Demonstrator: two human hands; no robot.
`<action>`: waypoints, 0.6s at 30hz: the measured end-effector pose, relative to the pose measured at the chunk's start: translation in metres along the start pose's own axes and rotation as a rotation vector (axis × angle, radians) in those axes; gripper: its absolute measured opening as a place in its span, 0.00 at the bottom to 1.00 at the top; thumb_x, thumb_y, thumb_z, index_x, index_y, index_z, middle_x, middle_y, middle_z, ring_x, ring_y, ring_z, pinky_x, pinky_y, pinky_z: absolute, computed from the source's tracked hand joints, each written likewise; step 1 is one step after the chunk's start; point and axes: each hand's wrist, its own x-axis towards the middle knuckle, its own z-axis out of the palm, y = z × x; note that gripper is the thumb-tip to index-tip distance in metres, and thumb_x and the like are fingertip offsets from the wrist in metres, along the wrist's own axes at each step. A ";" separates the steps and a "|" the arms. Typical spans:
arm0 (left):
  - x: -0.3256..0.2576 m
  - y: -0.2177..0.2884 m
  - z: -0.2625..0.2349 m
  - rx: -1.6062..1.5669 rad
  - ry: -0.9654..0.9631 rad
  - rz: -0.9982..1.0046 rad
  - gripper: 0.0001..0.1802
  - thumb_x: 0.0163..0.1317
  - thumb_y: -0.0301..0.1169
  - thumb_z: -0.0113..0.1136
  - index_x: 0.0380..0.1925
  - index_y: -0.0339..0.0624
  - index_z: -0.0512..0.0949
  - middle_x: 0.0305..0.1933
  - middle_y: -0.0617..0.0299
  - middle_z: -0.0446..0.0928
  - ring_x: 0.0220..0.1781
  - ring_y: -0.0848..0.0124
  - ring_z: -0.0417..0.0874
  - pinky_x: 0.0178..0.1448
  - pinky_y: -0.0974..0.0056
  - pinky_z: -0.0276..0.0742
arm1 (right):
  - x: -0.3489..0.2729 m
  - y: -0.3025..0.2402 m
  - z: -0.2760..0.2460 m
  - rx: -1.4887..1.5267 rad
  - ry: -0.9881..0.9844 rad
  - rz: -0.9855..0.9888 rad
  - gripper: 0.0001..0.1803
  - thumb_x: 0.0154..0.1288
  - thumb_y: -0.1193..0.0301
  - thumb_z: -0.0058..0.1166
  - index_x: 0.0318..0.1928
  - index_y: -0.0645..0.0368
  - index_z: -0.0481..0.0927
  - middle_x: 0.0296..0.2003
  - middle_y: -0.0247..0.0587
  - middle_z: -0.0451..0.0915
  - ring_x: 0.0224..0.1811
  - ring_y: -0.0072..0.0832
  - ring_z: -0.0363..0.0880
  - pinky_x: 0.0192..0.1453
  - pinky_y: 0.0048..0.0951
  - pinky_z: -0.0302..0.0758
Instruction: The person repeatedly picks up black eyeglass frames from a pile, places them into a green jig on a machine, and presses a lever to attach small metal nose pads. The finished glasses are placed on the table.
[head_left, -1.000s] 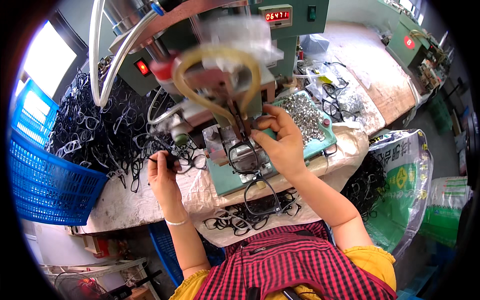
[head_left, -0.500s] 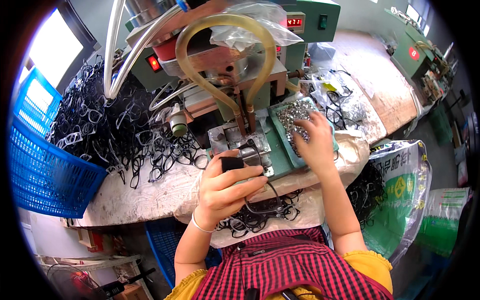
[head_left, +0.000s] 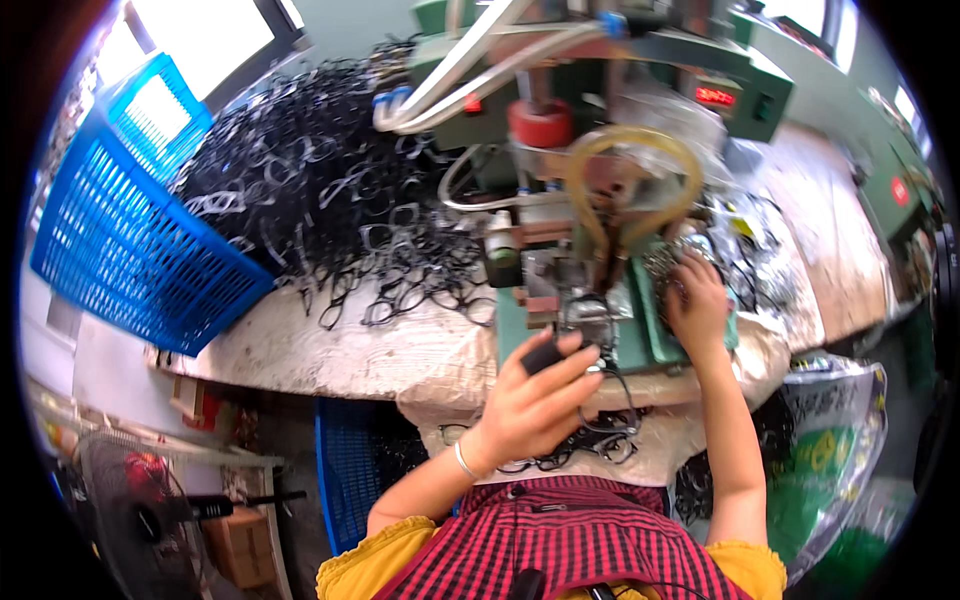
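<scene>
So the left hand point(head_left: 540, 400) is half-curled over the front edge of the machine point(head_left: 548, 280), with a black piece point(head_left: 542, 358) by its thumb and index finger. Can't tell if it's really gripping that. A dark glasses frame point(head_left: 633, 402) sits right by those fingertips, one rim hanging toward the apron point(head_left: 560, 520). Right hand point(head_left: 698, 305) has its fingers bent down into the green tray point(head_left: 665, 345) of shiny metal bits; can't tell if it's pinching any. Big heap of glasses point(head_left: 330, 170) on the tabletop point(head_left: 270, 340), left side.
</scene>
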 end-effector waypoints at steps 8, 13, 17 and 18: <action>-0.038 -0.040 -0.118 0.772 0.399 -0.436 0.08 0.60 0.17 0.66 0.39 0.37 0.86 0.48 0.54 0.86 0.54 0.57 0.84 0.64 0.56 0.72 | -0.037 -0.011 -0.015 0.450 0.176 0.565 0.06 0.63 0.78 0.62 0.40 0.63 0.86 0.36 0.39 0.85 0.40 0.28 0.82 0.49 0.28 0.76; -0.079 -0.152 -0.103 1.018 -0.261 -0.738 0.15 0.51 0.33 0.76 0.41 0.48 0.86 0.69 0.52 0.74 0.62 0.46 0.76 0.69 0.46 0.66 | -0.004 -0.041 -0.007 0.536 0.152 0.514 0.06 0.64 0.79 0.62 0.41 0.64 0.86 0.36 0.38 0.85 0.40 0.25 0.82 0.50 0.26 0.76; -0.136 -0.207 -0.065 0.724 0.077 -0.750 0.09 0.57 0.29 0.71 0.38 0.41 0.86 0.55 0.49 0.84 0.46 0.53 0.82 0.53 0.53 0.78 | -0.023 -0.028 -0.010 0.398 0.174 0.594 0.07 0.63 0.79 0.63 0.42 0.63 0.86 0.36 0.39 0.85 0.41 0.26 0.82 0.51 0.27 0.75; -0.137 -0.198 -0.058 0.656 0.159 -0.817 0.07 0.62 0.27 0.68 0.39 0.39 0.86 0.53 0.50 0.85 0.43 0.56 0.85 0.50 0.58 0.81 | -0.030 -0.026 -0.017 0.317 0.207 0.542 0.07 0.63 0.79 0.63 0.42 0.63 0.86 0.36 0.39 0.85 0.41 0.27 0.82 0.51 0.28 0.75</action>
